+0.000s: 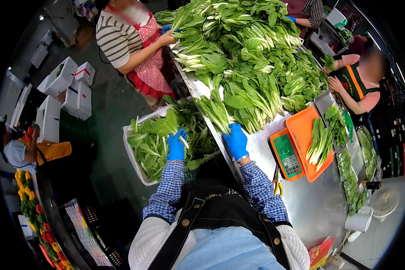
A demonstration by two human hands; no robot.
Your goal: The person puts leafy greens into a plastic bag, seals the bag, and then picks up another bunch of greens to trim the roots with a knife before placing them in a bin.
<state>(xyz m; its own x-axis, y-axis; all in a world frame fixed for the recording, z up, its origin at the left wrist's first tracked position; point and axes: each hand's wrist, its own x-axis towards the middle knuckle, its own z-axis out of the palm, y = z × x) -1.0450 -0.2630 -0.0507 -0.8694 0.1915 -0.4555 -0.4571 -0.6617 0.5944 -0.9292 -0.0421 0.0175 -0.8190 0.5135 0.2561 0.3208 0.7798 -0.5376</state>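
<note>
Both my hands wear blue gloves. My left hand (177,145) is closed round a bok choy stalk (169,122), its white stem showing beside the fingers, above a white bin (131,140) full of loose leaves. At the table's left edge, my right hand (236,141) grips the white stem ends of a bok choy bunch (215,110); some of its fingers are hidden. Beyond it a large heap of bok choy (252,54) covers the metal table (274,123). To the right stands an orange scale (287,155), with greens (319,143) on its orange tray (303,128).
Pliers-like cutters with yellow handles (278,186) lie beside the scale. Bagged greens (350,182) line the right edge. One person (135,49) handles greens at the far left, another (360,81) at the right. White foam boxes (65,76) stand on the floor.
</note>
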